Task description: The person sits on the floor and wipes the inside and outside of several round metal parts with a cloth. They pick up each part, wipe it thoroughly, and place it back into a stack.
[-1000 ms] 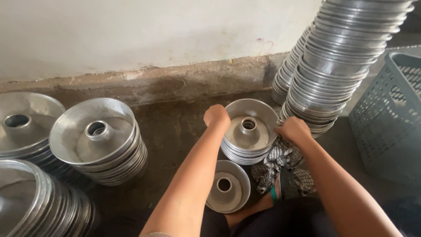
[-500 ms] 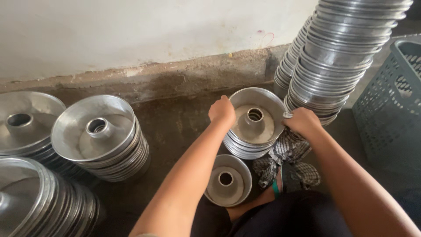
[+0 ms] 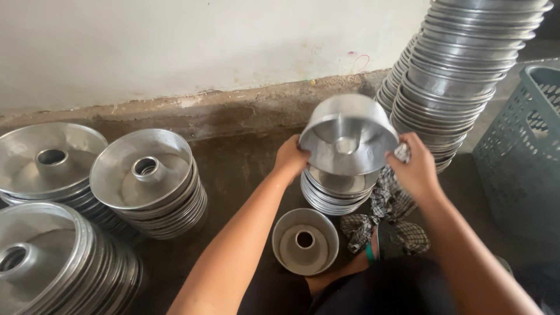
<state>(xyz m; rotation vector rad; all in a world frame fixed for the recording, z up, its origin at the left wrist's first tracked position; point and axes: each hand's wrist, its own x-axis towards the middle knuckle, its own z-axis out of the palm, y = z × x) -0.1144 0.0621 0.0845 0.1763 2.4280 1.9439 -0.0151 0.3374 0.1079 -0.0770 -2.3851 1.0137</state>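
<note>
Both hands hold one round, shiny aluminium tube cake pan point(image 3: 348, 135), lifted and tilted so its open side faces the camera and its centre funnel shows. The left hand point(image 3: 290, 158) grips the pan's left rim, fingers curled round the edge; the right hand point(image 3: 413, 169) clasps the right rim, its grip pressed against the metal wall. How far the fingertips reach behind the pan cannot be told from this view.

The held pan hangs just above a short stack of the same aluminium pans point(image 3: 338, 191) standing on the dark concrete floor point(image 3: 239, 169), apart from the top one. In front of that stack, nearer the person, a single small aluminium tube pan point(image 3: 305, 240) sits upright on the floor. Just right of the stack lies a crumpled black-and-white checked cloth point(image 3: 385, 216). Behind and right of it, a tall leaning column of nested aluminium pans point(image 3: 461, 70) rises against the whitish wall point(image 3: 192, 46), and farther right stands a grey-blue plastic lattice crate point(image 3: 522, 151). Well left of the stack are three wider stacks of large aluminium tube pans point(image 3: 146, 181).
</note>
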